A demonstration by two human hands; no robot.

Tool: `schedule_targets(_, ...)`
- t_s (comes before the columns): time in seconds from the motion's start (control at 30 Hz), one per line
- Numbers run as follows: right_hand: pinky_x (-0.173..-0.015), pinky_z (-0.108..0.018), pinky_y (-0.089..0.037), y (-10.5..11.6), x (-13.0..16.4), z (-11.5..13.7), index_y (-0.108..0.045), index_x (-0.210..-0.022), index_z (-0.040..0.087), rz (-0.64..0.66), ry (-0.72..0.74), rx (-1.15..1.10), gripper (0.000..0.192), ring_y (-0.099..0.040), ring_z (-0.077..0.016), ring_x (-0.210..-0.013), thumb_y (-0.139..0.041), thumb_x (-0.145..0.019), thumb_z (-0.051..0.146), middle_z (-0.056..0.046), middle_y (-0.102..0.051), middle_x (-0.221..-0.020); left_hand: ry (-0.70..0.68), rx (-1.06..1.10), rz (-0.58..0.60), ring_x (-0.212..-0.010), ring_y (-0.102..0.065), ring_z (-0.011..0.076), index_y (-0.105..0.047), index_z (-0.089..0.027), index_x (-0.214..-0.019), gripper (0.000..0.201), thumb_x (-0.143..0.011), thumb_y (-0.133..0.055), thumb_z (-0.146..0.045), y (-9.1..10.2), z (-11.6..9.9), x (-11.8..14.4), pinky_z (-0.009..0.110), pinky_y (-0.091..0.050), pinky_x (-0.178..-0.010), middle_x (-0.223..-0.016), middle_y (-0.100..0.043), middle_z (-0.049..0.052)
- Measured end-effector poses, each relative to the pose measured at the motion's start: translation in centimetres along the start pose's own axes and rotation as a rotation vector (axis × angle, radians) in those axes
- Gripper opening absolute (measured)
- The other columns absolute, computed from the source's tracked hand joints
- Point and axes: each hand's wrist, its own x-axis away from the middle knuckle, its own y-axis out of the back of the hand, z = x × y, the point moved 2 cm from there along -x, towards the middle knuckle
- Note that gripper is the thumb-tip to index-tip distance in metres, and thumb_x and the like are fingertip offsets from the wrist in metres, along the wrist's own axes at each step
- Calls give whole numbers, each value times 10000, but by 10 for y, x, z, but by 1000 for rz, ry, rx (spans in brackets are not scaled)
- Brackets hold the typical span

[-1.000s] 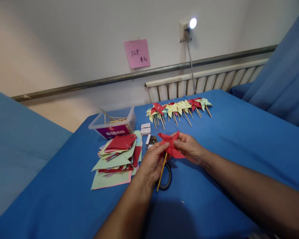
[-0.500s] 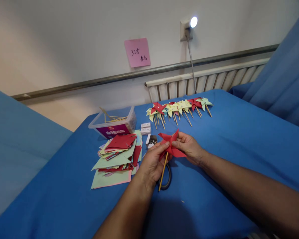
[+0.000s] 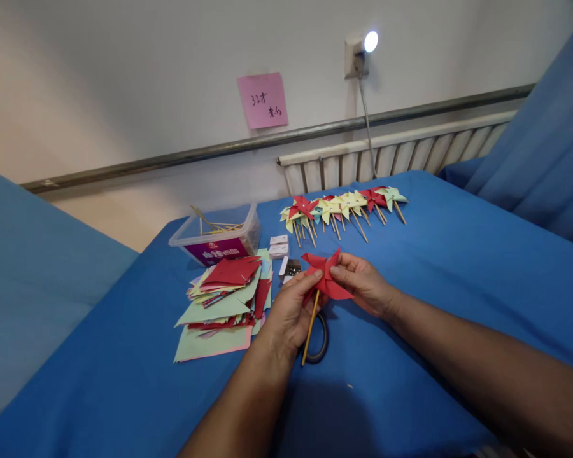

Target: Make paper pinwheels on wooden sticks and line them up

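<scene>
A red paper pinwheel (image 3: 335, 287) on a thin wooden stick (image 3: 310, 329) is held up between my two hands. My left hand (image 3: 293, 305) grips it from the left, thumb near the pinwheel's centre, with the stick slanting down in front of the palm. On the other side, my right hand (image 3: 363, 283) pinches a blade between thumb and fingers. The pinwheel's back and some fingertips are hidden. Below the hands, a dark ring-shaped handle (image 3: 323, 343) rests on the cloth, partly covered. Beside my left hand lies an open small box (image 3: 291, 268) of shiny bits.
A stack of coloured paper (image 3: 214, 346) lies left, before a clear plastic tub (image 3: 219, 247) of sticks. Small white boxes (image 3: 279, 249) stand nearby. Several finished pinwheels (image 3: 349, 202) line the far edge of the blue-covered table (image 3: 439, 254). Behind are a radiator (image 3: 401, 152) and wall.
The pinwheel and both hands have shifted very slightly to the left. My right thumb has moved a little off the pinwheel's centre; the grip otherwise stays the same.
</scene>
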Motion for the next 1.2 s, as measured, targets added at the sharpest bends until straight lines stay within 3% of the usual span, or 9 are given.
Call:
schedule_targets(0.2,-712,-262,-485,2,-2,-4,-670,-828,199,-42,6,26,248,-646,-125,-708,-830,-673,309,-5,-724,-799,-16,-33,13,-580,-600,89,-694,-139,-820,174,-668,-777,-152,-3,0,2,197,-474,-564,-709,-683,8)
schedule_targets(0.37,-650,-270,-472,9,-4,1,-677,-802,189,-97,-41,-10,312,-605,-124,-633,-691,-790,501,-14,-690,-738,-89,-133,67,-656,-624,113,-699,-126,-864,233,-663,-790,-200,-5,-1,3,233,-493,-690,-776,-702,41)
schedule_targets(0.53,-656,-276,-475,13,-6,7,-688,-788,191,-155,-48,16,288,-598,-129,-661,-730,-751,473,-8,-667,-748,-253,-433,-63,-569,-559,99,-697,-134,-745,211,-611,-816,-245,-2,-3,1,208,-427,-576,-673,-672,18)
schedule_targets(0.67,-654,-255,-465,10,-5,10,-703,-823,221,-230,118,104,215,-582,-109,-668,-802,-675,342,20,-663,-777,-290,-496,-90,-554,-544,99,-688,-139,-695,218,-595,-814,-286,-3,0,1,215,-412,-568,-643,-657,11)
schedule_targets(0.8,-752,-289,-481,7,-3,14,-741,-819,225,-305,361,446,147,-626,-142,-786,-765,-704,313,-15,-693,-871,-228,-416,-110,-562,-567,115,-686,-144,-740,256,-595,-810,-314,-4,4,1,238,-429,-585,-672,-673,20)
schedule_targets(0.9,-804,-328,-494,5,-3,15,-754,-761,215,-296,450,634,111,-648,-179,-845,-729,-738,320,-44,-696,-864,-212,-376,-116,-595,-586,125,-684,-138,-755,277,-577,-821,-301,-3,5,-1,244,-441,-608,-704,-687,36)
schedule_targets(1.03,-819,-351,-504,5,-2,14,-749,-751,221,-263,447,646,124,-649,-191,-854,-722,-743,342,-44,-697,-837,-223,-358,-127,-609,-592,126,-682,-136,-754,292,-562,-832,-296,-3,5,-2,246,-445,-624,-717,-690,41)
schedule_targets(1.2,-767,-325,-522,8,-4,10,-704,-744,214,-298,308,484,157,-654,-169,-794,-740,-711,363,-30,-707,-841,-212,-359,-132,-568,-578,121,-683,-139,-759,309,-557,-837,-314,-3,5,-2,248,-439,-603,-686,-678,30)
